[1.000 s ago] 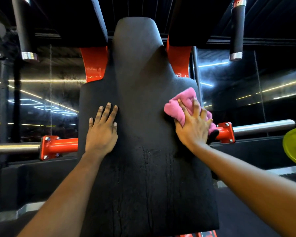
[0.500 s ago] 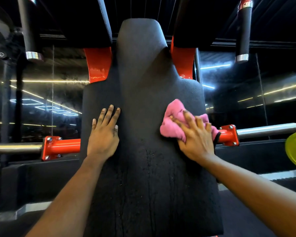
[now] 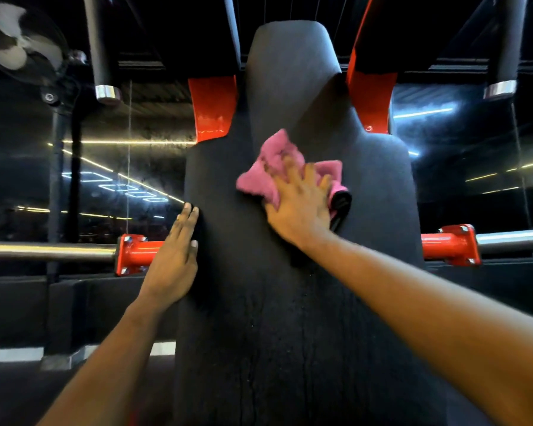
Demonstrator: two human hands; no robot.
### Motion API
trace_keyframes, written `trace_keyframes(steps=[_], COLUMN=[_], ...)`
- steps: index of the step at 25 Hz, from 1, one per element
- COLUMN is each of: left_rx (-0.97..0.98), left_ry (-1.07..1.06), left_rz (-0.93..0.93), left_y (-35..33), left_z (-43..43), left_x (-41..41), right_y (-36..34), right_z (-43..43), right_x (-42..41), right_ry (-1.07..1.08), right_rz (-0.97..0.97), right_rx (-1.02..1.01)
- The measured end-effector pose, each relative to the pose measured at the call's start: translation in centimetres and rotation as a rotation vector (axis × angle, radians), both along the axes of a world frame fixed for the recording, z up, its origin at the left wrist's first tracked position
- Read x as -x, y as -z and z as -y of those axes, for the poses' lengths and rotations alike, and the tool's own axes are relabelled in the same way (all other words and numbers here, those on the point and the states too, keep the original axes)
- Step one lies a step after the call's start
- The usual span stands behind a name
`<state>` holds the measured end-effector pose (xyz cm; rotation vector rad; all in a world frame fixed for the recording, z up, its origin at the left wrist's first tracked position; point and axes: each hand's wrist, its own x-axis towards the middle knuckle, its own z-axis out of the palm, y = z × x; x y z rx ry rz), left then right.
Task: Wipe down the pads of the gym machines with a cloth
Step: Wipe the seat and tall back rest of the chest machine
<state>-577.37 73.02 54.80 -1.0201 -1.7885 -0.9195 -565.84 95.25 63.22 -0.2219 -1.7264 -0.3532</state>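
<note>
On pad (image 3: 290, 333) middle, right hand (image 3: 299, 207) presses pink cloth (image 3: 271, 170) flat, fingers spread: wiping under way. Left hand (image 3: 173, 256) braces left edge, fingers together. Next, probably: sweep cloth lower.

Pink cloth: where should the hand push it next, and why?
Probably downward: the right hand presses the pink cloth flat on the upper middle of the black pad, and the streaky lower part looks not yet wiped.

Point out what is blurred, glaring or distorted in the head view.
Head view: the right hand and pink cloth are smeared by blur, the left hand is sharper; the black pad is dim, with little detail; glare streaks the red bracket; the fan blades are blurred; the edges bend from the wide angle.
</note>
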Motion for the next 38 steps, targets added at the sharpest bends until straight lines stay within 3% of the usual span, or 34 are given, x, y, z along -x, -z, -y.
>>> trace_keyframes(steps=[3,7,10,13,17,22,24,28,30,38], left_rx=[-0.023,-0.036,-0.035,0.033,0.065,0.172,0.150,0.115,0.092,0.130], left_ry=[-0.011,-0.132,-0.235,-0.217,-0.149,-0.097,-0.112,-0.179,-0.209,-0.186], left_rz=[0.014,0.057,-0.019,-0.108,-0.091,-0.077,-0.037,-0.014,-0.059,-0.150], left_y=[0.3,0.6,0.8,0.7,0.3,-0.1,0.2,0.4,0.3,-1.1], left_z=[-0.4,-1.4,-2.9,-4.8,-5.3,-2.2,-1.1,-1.9,-3.6,-9.8], left_x=[-0.3,-1.6,-3.2,-4.4,-4.5,-3.6,-3.7,-4.3,-5.1,-7.8], right_y=[5.9,6.5,5.6,5.4,6.1,6.5,7.1,9.8,10.0,9.3], right_z=[1.6,-1.8,-5.4,-8.8,-12.3,-7.5,-4.2,-2.1,-3.8,-12.7], right_x=[0.7,-1.0,-3.7,-6.6,-9.0,-6.1,-4.1,-2.3,-3.3,-9.7], right_ry=[-0.046,-0.033,-0.002,0.076,0.098,0.046,-0.013,-0.051,-0.039,0.084], right_rz=[0.175,0.267,0.202,0.098,-0.044,-0.180,-0.100,0.177,0.203,-0.086], right_rx=[-0.216,-0.246,-0.125,-0.022,0.160,0.426,0.329,-0.096,-0.129,0.366])
